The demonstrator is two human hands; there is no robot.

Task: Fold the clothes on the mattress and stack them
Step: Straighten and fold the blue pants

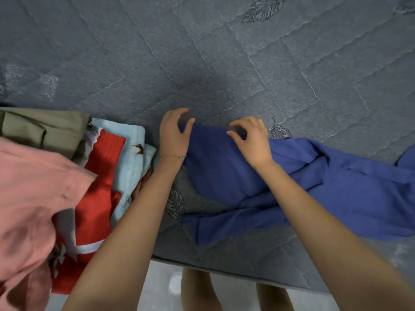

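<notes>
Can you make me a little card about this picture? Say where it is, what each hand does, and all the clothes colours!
place: grey quilted mattress
left hand: fingers curled at the top edge of the blue garment; grip unclear
right hand: fingers curled on the same edge; grip unclear
blue garment state: rumpled, trailing off to the right, not folded yet
pile on the left: pink garment, red garment, light blue garment, olive garment, heaped over each other

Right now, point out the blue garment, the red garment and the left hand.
blue garment (224, 171), head view, its flat panel
red garment (101, 187), head view, its middle
left hand (173, 135), head view, its back
</notes>
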